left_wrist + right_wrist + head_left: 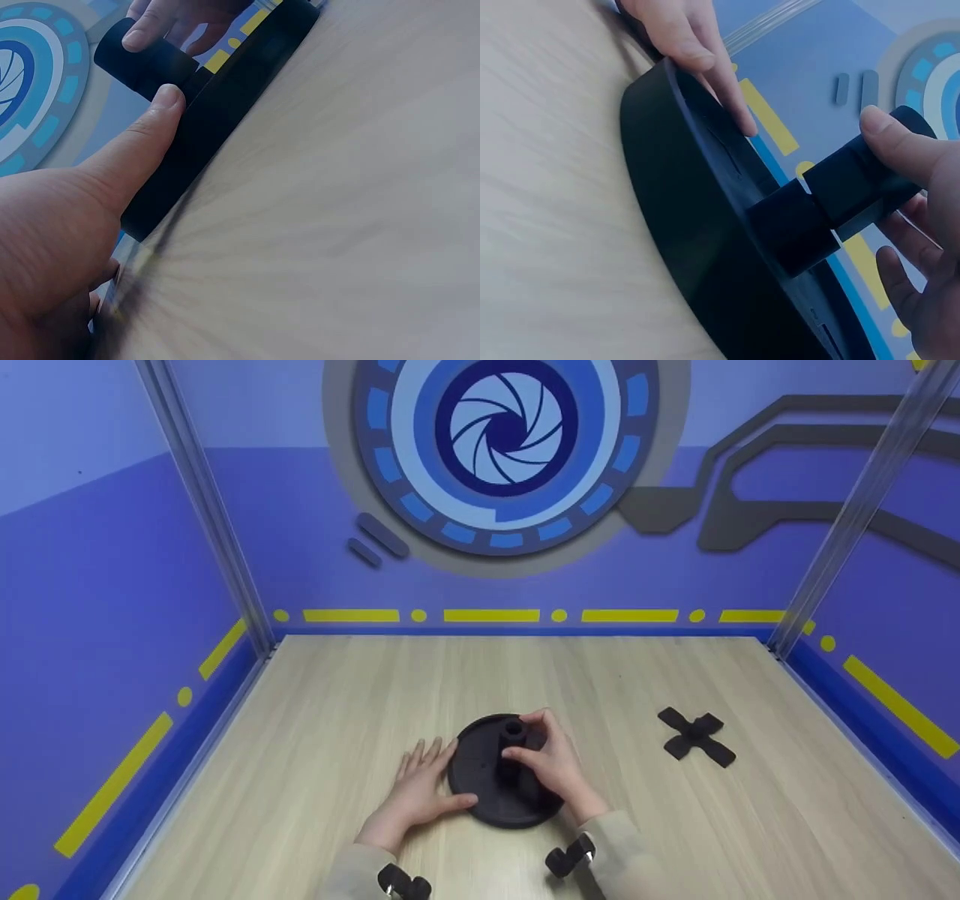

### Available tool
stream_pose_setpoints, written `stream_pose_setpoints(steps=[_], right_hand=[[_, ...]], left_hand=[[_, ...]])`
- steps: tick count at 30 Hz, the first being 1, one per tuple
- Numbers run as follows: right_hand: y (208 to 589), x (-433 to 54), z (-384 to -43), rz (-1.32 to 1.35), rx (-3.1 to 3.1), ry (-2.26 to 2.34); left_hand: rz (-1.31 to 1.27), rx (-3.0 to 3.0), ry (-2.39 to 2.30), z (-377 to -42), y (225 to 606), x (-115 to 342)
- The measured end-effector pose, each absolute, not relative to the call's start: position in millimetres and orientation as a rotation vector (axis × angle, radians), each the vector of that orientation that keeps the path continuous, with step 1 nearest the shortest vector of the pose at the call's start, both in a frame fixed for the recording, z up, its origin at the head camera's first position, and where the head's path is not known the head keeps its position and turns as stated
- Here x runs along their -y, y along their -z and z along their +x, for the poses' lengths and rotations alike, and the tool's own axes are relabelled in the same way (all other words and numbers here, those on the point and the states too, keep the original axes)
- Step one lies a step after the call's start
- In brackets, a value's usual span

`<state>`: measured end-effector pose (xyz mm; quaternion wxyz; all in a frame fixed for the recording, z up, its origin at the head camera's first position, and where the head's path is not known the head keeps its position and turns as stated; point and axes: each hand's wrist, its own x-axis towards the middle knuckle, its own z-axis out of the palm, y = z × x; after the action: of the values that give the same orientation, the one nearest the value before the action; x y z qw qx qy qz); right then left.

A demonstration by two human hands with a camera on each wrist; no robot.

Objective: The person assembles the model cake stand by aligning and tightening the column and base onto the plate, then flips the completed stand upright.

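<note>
A round black disc [480, 802] with a raised rim lies on the table. Near its middle stands a short black stub [795, 225], and a black hollow tube [862, 176] sits end to end with it. A narrow seam shows between the two. My right hand [559, 761] pinches the tube between thumb and fingers. At the disc's left side, my left hand [424, 787] rests with fingers spread. Its thumb [139, 146] touches the rim, and the fingertips lie along the disc's far left edge.
A black four-armed cross piece [696, 736] lies on the wooden table [337, 697] to the right of the disc. Blue printed walls [247, 532] enclose the table at the back and sides, with metal posts [202, 502] at the rear corners.
</note>
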<state>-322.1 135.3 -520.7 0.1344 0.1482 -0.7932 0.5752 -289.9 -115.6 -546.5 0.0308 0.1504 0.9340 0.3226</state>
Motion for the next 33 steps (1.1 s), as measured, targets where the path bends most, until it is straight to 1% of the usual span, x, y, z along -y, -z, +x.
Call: stream_pose_setpoints(steps=[4,7,13,16,20,33], right_hand=[[520,-136,-323,0.432,2.335,-1.676],[518,-141,-325,0.484,2.366,-1.73],[514,-154,-329,0.861,2.334,-1.887],[513,-156,-329,0.94,2.332,-1.917],[512,-155,-328,0.892,2.377,-1.943],[510,-150,-326,0.63,2.428,-1.776]], left_hand=[[0.463,-2.879,-0.99,-290,546,115],[0.467,-2.878,-0.995,-290,547,115],[0.477,-2.88,-1.004,-290,547,116],[0.474,-2.879,-1.004,-290,547,115],[0.471,-2.881,-1.0,-290,548,115],[0.48,-2.896,-0.98,-291,550,116]])
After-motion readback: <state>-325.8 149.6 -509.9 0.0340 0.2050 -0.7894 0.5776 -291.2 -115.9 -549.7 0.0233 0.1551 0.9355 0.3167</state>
